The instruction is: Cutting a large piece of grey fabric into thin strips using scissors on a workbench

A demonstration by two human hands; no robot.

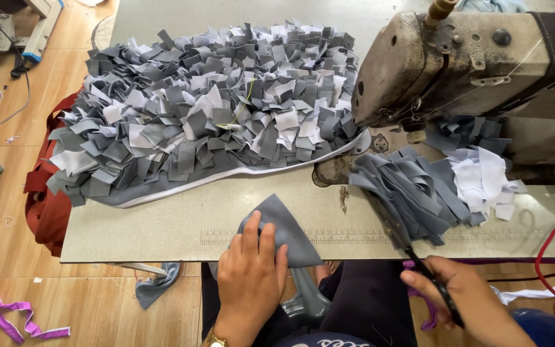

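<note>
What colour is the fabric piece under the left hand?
Plain grey fabric piece, seen best in the head view, under the left hand.

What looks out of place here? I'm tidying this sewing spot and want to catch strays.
Scraps lie off the table: a purple strip and a grey fabric piece on the floor. A red cloth hangs at the table's left edge, under the shaggy grey mat.

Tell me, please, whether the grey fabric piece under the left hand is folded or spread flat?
Folded. The grey fabric piece forms a doubled triangle with a creased edge on the table, pinned at its near end by the left hand.
</note>
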